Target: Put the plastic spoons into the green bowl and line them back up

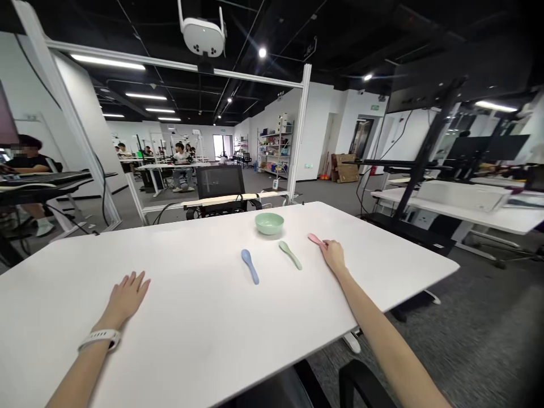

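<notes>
Right hand (334, 255) released, open, fingers lightly on pink spoon (315, 239), no clench.

Fingertips (325, 244) touching near end of spoon at 11 o'clock from palm, not wrapped around it; spoon flat on white table (178, 277). Green spoon (290, 255) at 9 o'clock, blue spoon (250, 266) farther out at 9, pale green bowl (269, 223) at 10, all apart. Left hand (126, 294) open, empty, flat on table at 8 o'clock, well apart; white watch (100, 340) on wrist.

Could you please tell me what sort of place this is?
It looks like an open-plan office or lab: rows of desks with seated people, a white metal frame carrying an overhead camera-like device, and a shelving unit by the far wall.
</notes>
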Action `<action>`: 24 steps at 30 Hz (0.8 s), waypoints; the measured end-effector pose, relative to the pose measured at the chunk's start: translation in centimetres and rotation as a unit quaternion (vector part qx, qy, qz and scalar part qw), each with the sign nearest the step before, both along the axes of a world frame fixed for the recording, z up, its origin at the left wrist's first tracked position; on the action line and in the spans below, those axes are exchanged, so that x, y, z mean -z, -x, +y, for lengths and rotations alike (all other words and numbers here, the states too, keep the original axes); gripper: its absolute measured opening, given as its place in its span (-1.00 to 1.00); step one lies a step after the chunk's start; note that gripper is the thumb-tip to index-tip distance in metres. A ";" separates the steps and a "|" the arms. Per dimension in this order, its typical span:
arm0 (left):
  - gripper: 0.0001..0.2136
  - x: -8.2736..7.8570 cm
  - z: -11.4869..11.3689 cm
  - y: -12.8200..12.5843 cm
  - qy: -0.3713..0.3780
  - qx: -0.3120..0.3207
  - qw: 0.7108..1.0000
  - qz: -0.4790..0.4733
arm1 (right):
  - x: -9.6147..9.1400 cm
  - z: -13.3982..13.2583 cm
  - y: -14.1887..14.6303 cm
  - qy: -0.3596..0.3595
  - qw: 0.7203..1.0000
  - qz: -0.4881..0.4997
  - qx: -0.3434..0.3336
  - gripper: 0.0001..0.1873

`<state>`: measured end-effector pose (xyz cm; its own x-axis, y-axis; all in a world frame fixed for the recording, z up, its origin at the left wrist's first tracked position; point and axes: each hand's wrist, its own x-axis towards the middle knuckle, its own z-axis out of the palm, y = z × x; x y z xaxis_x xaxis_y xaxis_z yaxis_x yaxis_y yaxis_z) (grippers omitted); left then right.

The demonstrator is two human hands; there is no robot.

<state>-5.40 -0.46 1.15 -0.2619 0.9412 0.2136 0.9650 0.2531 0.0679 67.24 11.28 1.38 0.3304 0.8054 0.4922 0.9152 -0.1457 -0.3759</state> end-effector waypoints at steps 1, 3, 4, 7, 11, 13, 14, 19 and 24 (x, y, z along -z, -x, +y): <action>-0.29 -0.3 -0.2 -0.3 0.000 0.000 1.000 -0.004 | -0.1 -0.2 0.2 0.009 1.000 -0.003 0.006 -0.66; -0.30 -0.7 -0.5 -0.7 -0.001 -0.004 1.000 -0.011 | -0.3 -0.6 0.7 0.023 1.000 0.000 0.017 -0.60; -0.30 -0.8 -0.6 -0.8 0.000 -0.006 1.000 -0.016 | -0.4 -0.9 0.8 0.025 1.000 0.007 0.018 -0.58; -0.28 -1.1 -1.0 -1.3 0.001 -0.014 0.999 -0.030 | -0.7 -1.3 1.2 0.032 0.999 0.030 0.005 -0.57; -0.28 -1.5 -1.2 -1.7 -0.003 -0.014 0.999 -0.039 | -0.9 -1.3 1.3 0.027 0.999 0.040 -0.008 -0.53; -0.28 -1.7 -1.3 -1.8 -0.006 -0.011 0.999 -0.040 | -1.0 -1.2 1.2 0.021 0.999 0.045 -0.016 -0.54; -0.28 -1.8 -1.4 -1.8 -0.007 -0.010 0.999 -0.040 | -1.1 -1.2 1.2 0.018 0.999 0.048 -0.020 -0.55; -0.30 -1.7 -1.4 -1.7 -0.015 -0.009 0.999 -0.038 | -1.1 -1.1 1.2 0.006 0.998 0.056 -0.029 -0.57; -0.30 -1.5 -1.4 -1.6 -0.016 -0.014 0.999 -0.034 | -1.0 -1.2 1.0 0.006 0.997 0.066 -0.026 -0.55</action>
